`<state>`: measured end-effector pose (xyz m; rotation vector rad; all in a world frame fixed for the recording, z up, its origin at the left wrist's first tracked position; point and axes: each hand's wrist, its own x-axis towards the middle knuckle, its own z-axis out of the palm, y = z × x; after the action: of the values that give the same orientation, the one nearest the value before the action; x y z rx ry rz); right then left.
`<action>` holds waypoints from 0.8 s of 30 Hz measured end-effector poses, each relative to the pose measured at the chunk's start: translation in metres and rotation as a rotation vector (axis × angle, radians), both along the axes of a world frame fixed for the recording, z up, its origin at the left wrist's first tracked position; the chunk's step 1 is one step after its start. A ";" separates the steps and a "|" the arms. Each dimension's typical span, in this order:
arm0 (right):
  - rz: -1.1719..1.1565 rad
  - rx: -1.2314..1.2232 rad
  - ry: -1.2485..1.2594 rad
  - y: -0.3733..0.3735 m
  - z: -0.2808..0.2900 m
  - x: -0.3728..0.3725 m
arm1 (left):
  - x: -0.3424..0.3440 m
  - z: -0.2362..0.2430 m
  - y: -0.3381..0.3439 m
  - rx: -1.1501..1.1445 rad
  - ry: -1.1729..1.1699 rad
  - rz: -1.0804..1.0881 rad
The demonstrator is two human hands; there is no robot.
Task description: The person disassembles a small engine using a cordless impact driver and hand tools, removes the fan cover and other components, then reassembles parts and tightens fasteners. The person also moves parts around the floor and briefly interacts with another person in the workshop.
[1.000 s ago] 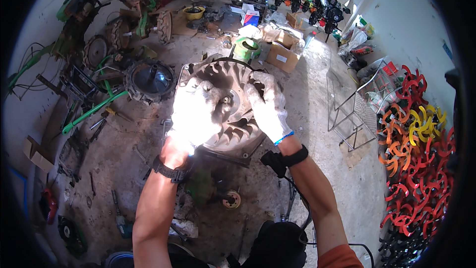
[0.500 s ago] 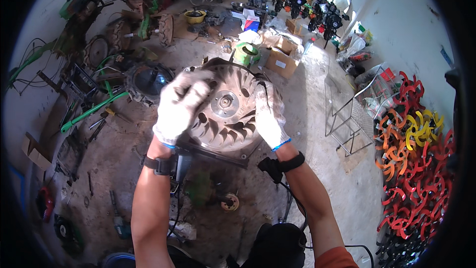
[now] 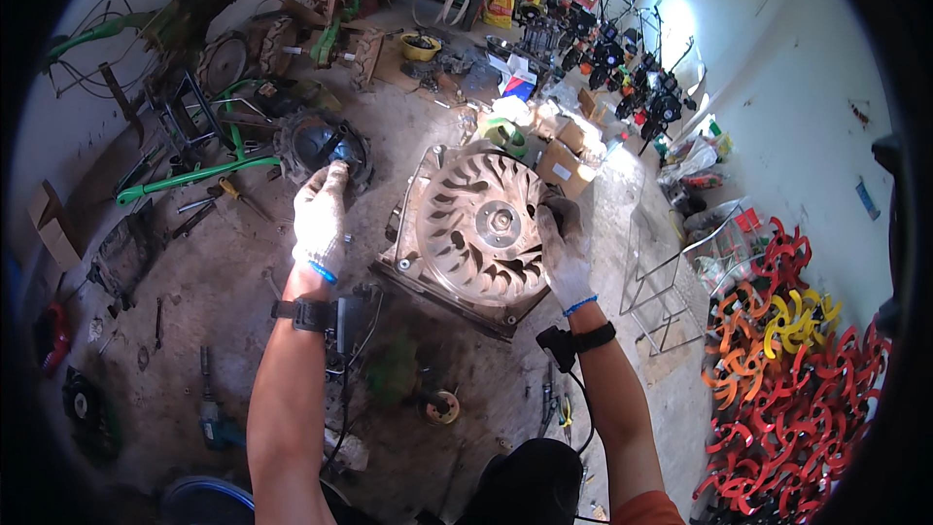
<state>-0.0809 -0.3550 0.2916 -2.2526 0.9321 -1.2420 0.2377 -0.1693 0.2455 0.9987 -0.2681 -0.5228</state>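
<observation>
Ctr of frame, the finned wheel (image 3: 486,226) faces you on its squarish housing (image 3: 412,251), your R hand (image 3: 566,248) at its right rim, prob. to steady it, grip unclear, while your L hand (image 3: 321,224), part-curled, hold unclear, overlaps the dark round part (image 3: 309,146), upper left.

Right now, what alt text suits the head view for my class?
A gloved right hand rests at the edge of a finned metal wheel; the gloved left hand is apart from it. Curved red, orange and yellow parts lie at right.
</observation>
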 end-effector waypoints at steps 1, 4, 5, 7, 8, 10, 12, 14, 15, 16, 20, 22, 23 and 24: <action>0.018 0.015 0.010 0.001 0.003 0.000 | 0.000 0.001 0.002 0.041 -0.003 -0.017; -0.061 0.081 0.124 0.013 0.016 0.000 | -0.002 0.007 0.005 0.046 -0.049 0.039; -0.041 -0.065 0.186 0.018 0.022 0.000 | -0.001 0.009 0.008 0.040 -0.040 0.024; -0.091 -0.296 0.400 0.030 0.040 0.001 | 0.006 0.013 0.015 0.008 0.003 -0.009; -0.087 -0.424 0.377 0.036 0.045 0.006 | 0.012 0.014 0.019 0.001 0.011 -0.020; 0.049 -0.374 0.383 0.051 0.053 0.014 | 0.021 0.015 0.028 -0.022 -0.024 0.014; 0.170 -0.439 0.356 0.064 0.051 0.026 | 0.030 0.016 0.038 -0.054 -0.043 0.016; 0.097 -0.568 0.465 0.071 0.051 0.031 | 0.039 0.017 0.045 -0.064 0.005 -0.048; 0.068 -0.634 0.531 0.073 0.051 0.033 | 0.044 0.017 0.050 -0.062 0.016 -0.087; 0.075 -0.587 0.507 0.074 0.050 0.035 | 0.047 0.016 0.053 -0.087 -0.111 -0.102; 0.078 -0.559 0.560 0.070 0.048 0.034 | 0.051 -0.015 0.082 0.518 -0.688 -0.274; 0.089 -0.542 0.560 0.067 0.047 0.032 | 0.034 -0.049 0.101 0.596 -0.992 -0.264; 0.092 -0.514 0.573 0.066 0.046 0.031 | 0.028 -0.067 0.111 0.657 -1.012 -0.390; 0.088 -0.477 0.578 0.065 0.044 0.030 | 0.019 -0.086 0.117 0.678 -0.987 -0.429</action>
<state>-0.0506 -0.2898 0.3352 -3.0928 0.7553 -0.8411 0.2569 -0.0522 0.1597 1.8409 -1.2660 -0.4746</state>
